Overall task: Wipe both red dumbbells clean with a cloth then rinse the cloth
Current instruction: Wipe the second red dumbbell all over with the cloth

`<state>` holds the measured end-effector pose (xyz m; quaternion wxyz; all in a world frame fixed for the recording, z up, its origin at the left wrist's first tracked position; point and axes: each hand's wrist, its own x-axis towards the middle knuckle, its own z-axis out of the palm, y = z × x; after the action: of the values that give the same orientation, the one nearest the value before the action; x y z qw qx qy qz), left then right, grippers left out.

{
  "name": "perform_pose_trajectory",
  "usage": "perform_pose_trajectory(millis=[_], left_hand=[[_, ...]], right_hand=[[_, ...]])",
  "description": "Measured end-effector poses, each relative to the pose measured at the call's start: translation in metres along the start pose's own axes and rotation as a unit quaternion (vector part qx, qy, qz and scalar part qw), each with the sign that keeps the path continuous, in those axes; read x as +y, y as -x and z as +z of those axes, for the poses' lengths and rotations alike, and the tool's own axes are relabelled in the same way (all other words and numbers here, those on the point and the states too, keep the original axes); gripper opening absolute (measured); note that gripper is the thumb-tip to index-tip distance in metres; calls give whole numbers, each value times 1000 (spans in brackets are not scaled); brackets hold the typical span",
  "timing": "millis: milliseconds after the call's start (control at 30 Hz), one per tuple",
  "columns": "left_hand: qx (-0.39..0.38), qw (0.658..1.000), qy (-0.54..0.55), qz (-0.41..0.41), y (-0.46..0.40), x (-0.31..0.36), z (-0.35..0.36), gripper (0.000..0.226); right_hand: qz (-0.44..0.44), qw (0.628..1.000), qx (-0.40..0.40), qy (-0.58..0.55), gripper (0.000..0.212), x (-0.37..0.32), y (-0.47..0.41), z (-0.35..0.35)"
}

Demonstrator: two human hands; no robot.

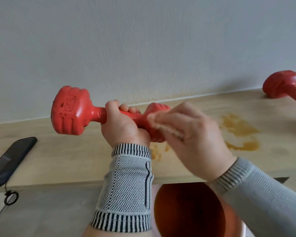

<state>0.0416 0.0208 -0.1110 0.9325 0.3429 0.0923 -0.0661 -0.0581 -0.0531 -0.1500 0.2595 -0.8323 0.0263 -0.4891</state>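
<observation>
Above the pale wooden shelf (58, 161) we hold one red dumbbell (72, 110) clear of the surface, our left hand (125, 124) curled tightly round its handle. Our right hand (195, 135) is blurred, fingers bent over a beige cloth (162, 124) that it presses against the dumbbell's far head, hiding most of it. We see the second dumbbell (282, 84) lying on the shelf at far right, well apart. Orange smears (239, 129) stain the wood between them; a dark phone (9, 159) lies at left, and a reddish bucket (188, 211) sits below the shelf edge.
</observation>
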Motion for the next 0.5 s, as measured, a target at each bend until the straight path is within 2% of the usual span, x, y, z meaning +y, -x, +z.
perform_pose_trajectory(millis=[67,200,400,500], left_hand=[[-7,1000,4,-9,0,0,-1,14],[-34,999,27,-26,0,1,-4,19],[-129,989,48,-44,-7,12,-10,27],[-168,985,34,-22,-7,15,-11,26]], right_hand=[[-18,999,-23,-14,20,-4,2,3],[44,998,34,-37,17,8,-6,-5],[-67,997,-26,12,17,1,5,-6],[-41,999,-18,26,15,3,2,-8]])
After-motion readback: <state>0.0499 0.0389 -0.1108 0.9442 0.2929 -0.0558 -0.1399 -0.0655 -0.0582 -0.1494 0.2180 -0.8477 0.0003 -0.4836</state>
